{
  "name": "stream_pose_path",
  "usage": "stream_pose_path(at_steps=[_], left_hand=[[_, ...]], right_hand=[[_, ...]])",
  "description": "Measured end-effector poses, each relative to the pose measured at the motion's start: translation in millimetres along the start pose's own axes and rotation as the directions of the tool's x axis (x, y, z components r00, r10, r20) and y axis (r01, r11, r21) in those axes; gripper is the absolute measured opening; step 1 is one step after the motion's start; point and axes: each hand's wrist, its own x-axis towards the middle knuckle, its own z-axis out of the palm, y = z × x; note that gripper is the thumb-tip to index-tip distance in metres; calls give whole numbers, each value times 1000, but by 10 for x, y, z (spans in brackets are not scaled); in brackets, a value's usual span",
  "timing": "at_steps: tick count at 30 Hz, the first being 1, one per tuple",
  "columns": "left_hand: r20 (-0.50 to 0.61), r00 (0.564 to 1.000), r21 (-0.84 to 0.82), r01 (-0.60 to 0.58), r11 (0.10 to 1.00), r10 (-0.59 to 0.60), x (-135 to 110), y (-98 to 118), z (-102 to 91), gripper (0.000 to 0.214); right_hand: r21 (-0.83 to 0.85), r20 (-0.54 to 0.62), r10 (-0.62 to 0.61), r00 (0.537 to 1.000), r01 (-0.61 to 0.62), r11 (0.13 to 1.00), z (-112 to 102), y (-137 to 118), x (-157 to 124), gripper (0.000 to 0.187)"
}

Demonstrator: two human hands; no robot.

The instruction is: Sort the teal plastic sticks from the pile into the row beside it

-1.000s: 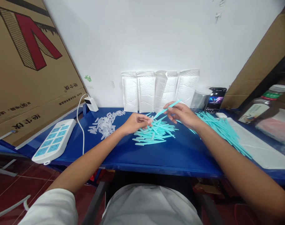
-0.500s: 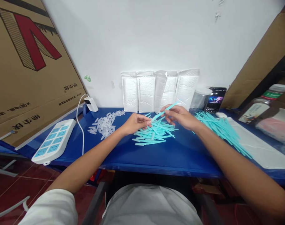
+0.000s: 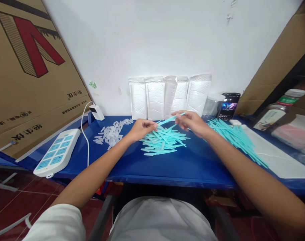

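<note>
Between my two hands a slim turquoise eyebrow razor (image 3: 169, 119) slants above a loose pile of similar razors (image 3: 164, 142). My left hand (image 3: 141, 130) is closed in a pinch at its left end; the fingertips hide that end. My right hand (image 3: 191, 123) pinches the razor near its other end with thumb and forefinger, the remaining fingers loosely curled and slightly blurred. Left of the pile lie many small clear plastic caps (image 3: 111, 134). A second heap of turquoise razors (image 3: 234, 139) lies to the right, partly on a flat white bag (image 3: 280, 159).
White padded mailers (image 3: 155, 98) lean on the wall behind. A clear jar (image 3: 213, 106) and a propped phone (image 3: 229, 106) stand at back right, near a bottle (image 3: 276, 112). A power strip (image 3: 57, 152) and a white charger (image 3: 96, 112) with cable are at left.
My left hand has shifted slightly left and up. The razor between my hands now lies at a flatter slant, and the right hand's fingers have moved a little along it.
</note>
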Motion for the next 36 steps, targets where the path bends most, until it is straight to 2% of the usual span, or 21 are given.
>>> stream_pose_path(at_steps=[2, 4, 6, 8, 10, 12, 14, 16, 18, 20, 22, 23, 24, 25, 27, 29, 30, 31, 32, 33, 36], left_hand=[[-81, 993, 168, -67, 983, 81, 7, -13, -40, 38], [-167, 965, 371, -129, 919, 203, 9, -34, -69, 30], [-235, 926, 529, -134, 838, 296, 12, -56, -97, 24], [-277, 903, 615, -95, 783, 328, 21, -81, -141, 24], [-304, 899, 678, -28, 734, 315, 37, -115, -214, 26], [-322, 913, 746, 83, 661, 250, 55, -162, -317, 28], [-332, 933, 806, 206, 554, 136, 68, -221, -433, 29], [-343, 939, 845, 301, 443, 14, 73, -286, -541, 31], [-357, 931, 863, 359, 356, -74, 73, -345, -616, 34], [-365, 920, 871, 392, 297, -143, 71, -386, -648, 38], [-364, 910, 876, 407, 260, -200, 69, -400, -644, 41], [-361, 907, 877, 410, 251, -217, 69, -396, -632, 42], [-358, 907, 879, 408, 248, -224, 68, -388, -619, 43], [-355, 908, 880, 405, 247, -222, 68, -375, -605, 43], [-352, 911, 883, 399, 246, -215, 68, -343, -581, 44], [-352, 910, 885, 400, 240, -219, 68, -313, -568, 44], [-354, 908, 885, 403, 235, -224, 68, -301, -564, 44], [-357, 906, 884, 407, 231, -229, 67, -291, -562, 44], [-358, 904, 883, 409, 229, -233, 66, -284, -561, 44], [-358, 903, 883, 410, 228, -239, 65, -278, -559, 44], [-350, 903, 886, 406, 225, -251, 59, -271, -555, 44]], right_hand=[[-115, -150, -10, 989, -8, 993, -155, 30, 47, 60], [-391, -222, -86, 971, -8, 920, -348, 84, 94, 63], [-714, -260, -183, 948, -61, 698, -546, 156, 132, 58], [-861, -268, -181, 946, -151, 485, -716, 232, 155, 49], [-916, -247, -111, 963, -195, 350, -835, 300, 163, 40], [-939, -192, 18, 981, -190, 287, -893, 353, 162, 37], [-950, -114, 203, 973, -167, 265, -906, 389, 159, 39], [-949, -43, 365, 930, -152, 275, -903, 417, 158, 40], [-940, 5, 421, 907, -140, 313, -917, 440, 160, 39], [-924, -20, 346, 938, -150, 351, -963, 459, 164, 40], [-911, -158, 164, 974, -208, 357, -1035, 475, 167, 45], [-902, -256, 36, 966, -252, 349, -1074, 483, 167, 45], [-892, -351, -102, 931, -299, 338, -1113, 492, 167, 44], [-876, -437, -232, 869, -353, 330, -1150, 503, 167, 41], [-817, -574, -419, 703, -460, 347, -1219, 532, 172, 35], [-727, -686, -468, 557, -552, 408, -1292, 576, 180, 39], [-682, -730, -460, 505, -585, 439, -1332, 604, 182, 44], [-651, -757, -447, 476, -604, 460, -1376, 637, 180, 50], [-639, -768, -437, 468, -612, 466, -1421, 675, 173, 55], [-644, -763, -433, 479, -613, 458, -1465, 716, 162, 60], [-693, -720, -393, 572, -599, 401, -1561, 843, 105, 66]])
